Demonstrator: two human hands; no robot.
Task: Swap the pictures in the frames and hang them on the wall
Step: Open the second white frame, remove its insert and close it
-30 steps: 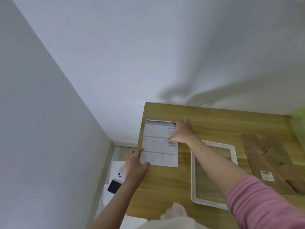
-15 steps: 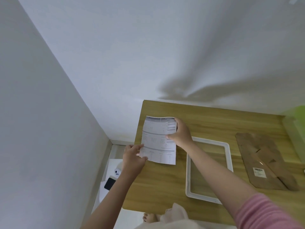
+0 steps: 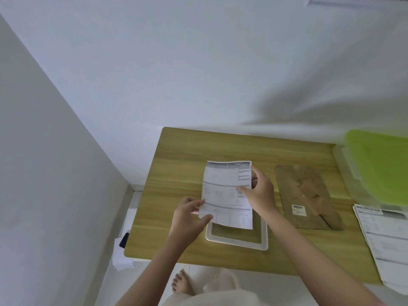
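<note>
Printed sheet (image 3: pixel 227 195) moved right, now above white frame (image 3: pixel 237 241).

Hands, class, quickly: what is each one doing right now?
Left hand: pinches the printed sheet at its lower left corner.
Right hand: grips the sheet's right edge.

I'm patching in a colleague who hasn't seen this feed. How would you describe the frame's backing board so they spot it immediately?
Start at the wooden table in the room's corner. Right of the white frame and the printed sheet held in both hands lies the backing board, flat. It is the only brown piece, with a small white label near its lower left.
</note>
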